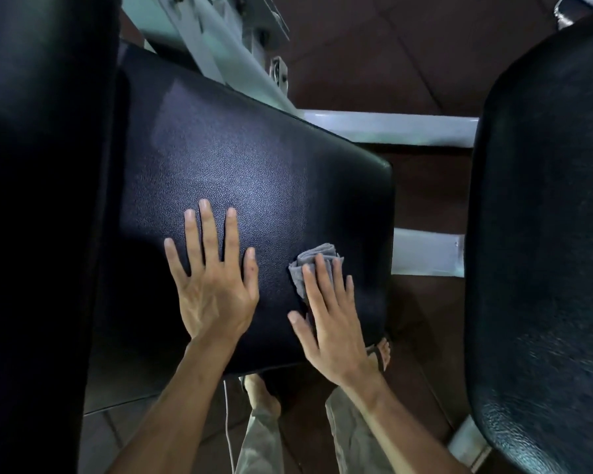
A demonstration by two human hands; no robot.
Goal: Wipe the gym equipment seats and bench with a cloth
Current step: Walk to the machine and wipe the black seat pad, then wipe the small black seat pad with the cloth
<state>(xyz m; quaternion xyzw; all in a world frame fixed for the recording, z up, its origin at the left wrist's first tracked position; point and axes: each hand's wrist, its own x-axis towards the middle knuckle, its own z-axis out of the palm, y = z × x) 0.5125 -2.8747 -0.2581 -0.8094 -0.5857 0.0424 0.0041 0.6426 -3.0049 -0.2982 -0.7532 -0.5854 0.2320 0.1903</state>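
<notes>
Black padded seat [254, 159], grey cloth [307, 268] near its right edge under the right hand [329, 323], left hand [213, 289] flat beside the cloth

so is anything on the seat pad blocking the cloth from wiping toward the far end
Only the left hand, flat on the seat pad beside the cloth. Ahead of the right hand, the pad looks bare.
</notes>
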